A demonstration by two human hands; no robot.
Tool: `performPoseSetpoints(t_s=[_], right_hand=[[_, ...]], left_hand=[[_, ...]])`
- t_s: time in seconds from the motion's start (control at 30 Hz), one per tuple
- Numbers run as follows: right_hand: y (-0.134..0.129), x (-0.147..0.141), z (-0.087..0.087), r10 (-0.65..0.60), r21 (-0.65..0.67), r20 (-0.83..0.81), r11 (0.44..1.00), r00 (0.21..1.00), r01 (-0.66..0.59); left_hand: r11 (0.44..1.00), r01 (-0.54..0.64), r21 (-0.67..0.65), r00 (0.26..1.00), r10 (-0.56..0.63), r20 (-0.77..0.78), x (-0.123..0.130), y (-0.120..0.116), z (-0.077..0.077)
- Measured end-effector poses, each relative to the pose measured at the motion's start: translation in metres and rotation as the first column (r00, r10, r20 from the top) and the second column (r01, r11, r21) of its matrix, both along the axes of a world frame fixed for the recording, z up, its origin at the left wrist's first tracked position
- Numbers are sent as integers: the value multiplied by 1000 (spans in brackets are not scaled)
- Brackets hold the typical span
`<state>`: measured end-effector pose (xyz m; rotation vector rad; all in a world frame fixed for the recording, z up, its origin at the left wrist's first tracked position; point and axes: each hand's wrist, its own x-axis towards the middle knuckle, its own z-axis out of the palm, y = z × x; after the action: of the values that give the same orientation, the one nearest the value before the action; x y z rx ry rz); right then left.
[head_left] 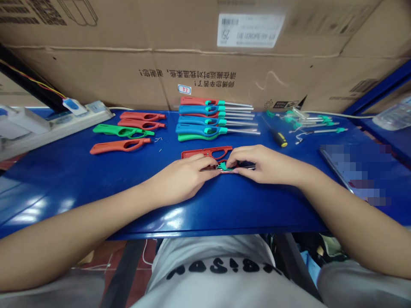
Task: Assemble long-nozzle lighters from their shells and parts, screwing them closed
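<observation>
Near the table's front edge, both my hands meet over a long-nosed lighter in pieces. My right hand (257, 164) pinches the lighter mechanism, a green trigger piece (224, 166) with a metal tube sticking out to the right. My left hand (192, 173) is closed, thumb and forefinger pressed together at the left end of the same piece; a thin wire shows there. Part of a red casing lies under the fingers, mostly hidden. Just behind them rests an open red lighter casing half (207, 152).
Whole lighters (202, 121) are stacked at the back middle. Red and green casings (123, 146) lie left, beside small metal bits. At right are a screwdriver (279, 136), more mechanisms (321, 124) and a phone-like slab (356, 171). A power strip (90, 113) and cardboard box (192, 60) border the table.
</observation>
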<state>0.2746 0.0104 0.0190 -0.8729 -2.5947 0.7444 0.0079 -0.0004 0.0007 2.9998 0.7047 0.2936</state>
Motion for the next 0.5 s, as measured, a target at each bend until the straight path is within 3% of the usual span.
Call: performPoseSetpoints(t_s=[0.5], right_hand=[[0,-1,-1,42,202,106,977,994,-63]], left_hand=[[998,11,-63,998,-7,63,-2,3,-4]])
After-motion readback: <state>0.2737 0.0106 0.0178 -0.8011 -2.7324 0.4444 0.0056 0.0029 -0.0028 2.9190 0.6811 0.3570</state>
